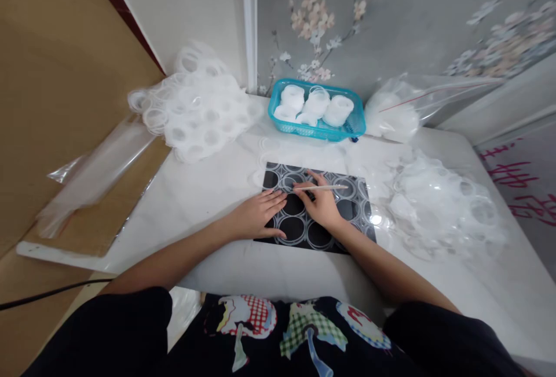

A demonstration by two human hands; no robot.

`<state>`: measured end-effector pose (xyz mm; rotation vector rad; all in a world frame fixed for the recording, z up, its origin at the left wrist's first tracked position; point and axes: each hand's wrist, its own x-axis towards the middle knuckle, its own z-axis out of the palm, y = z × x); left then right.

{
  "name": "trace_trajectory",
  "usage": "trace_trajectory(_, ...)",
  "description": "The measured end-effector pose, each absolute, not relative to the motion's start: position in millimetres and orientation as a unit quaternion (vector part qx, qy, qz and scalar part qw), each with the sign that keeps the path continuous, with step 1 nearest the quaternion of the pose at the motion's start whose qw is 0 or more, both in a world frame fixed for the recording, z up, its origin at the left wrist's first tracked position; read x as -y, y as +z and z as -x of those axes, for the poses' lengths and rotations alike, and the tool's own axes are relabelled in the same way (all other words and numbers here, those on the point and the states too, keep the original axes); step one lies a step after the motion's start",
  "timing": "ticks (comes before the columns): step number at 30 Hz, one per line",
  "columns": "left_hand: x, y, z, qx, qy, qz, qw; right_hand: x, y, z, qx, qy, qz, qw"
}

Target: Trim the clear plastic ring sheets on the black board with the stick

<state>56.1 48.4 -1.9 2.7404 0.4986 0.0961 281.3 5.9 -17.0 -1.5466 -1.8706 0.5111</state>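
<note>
In front of me on the white table lies a black board covered by a clear sheet with rows of cut rings. My left hand rests flat on its left side, fingers stretched out toward the middle. Over the board's centre, my right hand pinches a thin pale stick between thumb and fingers. The stick lies almost level, its left end near a ring in the upper row. Whether its tip touches the sheet I cannot tell.
Behind the board stands a blue basket holding stacks of white rings. Piles of clear ring-holed sheets lie at left and right. A filled plastic bag sits at the back right. Flat plastic bags lie at the left edge.
</note>
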Motion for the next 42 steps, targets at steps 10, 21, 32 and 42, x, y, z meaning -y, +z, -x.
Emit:
trace_trajectory(10,-56.1,6.3,-50.8,-0.202,0.053,-0.95,0.233,-47.5,11.7,-353.7,0.54,-0.049,0.722,0.43)
trace_trajectory(21,-49.2,0.9,-111.8,-0.093,0.106,-0.984,0.111,5.1,-29.9,-341.2,0.62,0.211,0.649,0.388)
trace_trajectory(32,-49.3,-7.7,-113.8,-0.092,0.003,-0.984,0.153,13.7,-24.6,-328.3,0.705,0.102,0.63,0.31)
trace_trajectory(42,-52.4,15.0,-121.8,-0.114,-0.016,-0.982,0.149,-19.1,2.7,-398.7,0.591,-0.036,0.719,0.363)
